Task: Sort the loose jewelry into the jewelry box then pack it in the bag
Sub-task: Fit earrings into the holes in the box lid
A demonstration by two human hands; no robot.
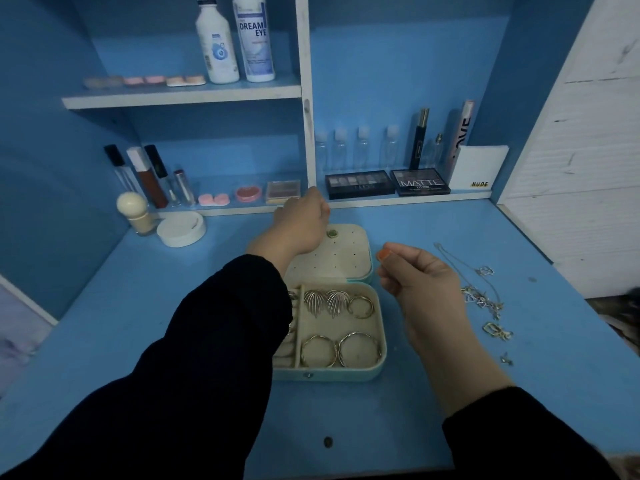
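While open, jewelry box [375, 370] holds hoops [341, 348]

Two bottles [235, 39] stand on the upper shelf [180, 97]. Two palettes [388, 183] lie below, beside four clear vials [360, 147].

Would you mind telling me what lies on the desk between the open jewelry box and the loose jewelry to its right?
In the head view, only the right hand hovers there; the blue desk between the jewelry box and the loose jewelry looks bare.
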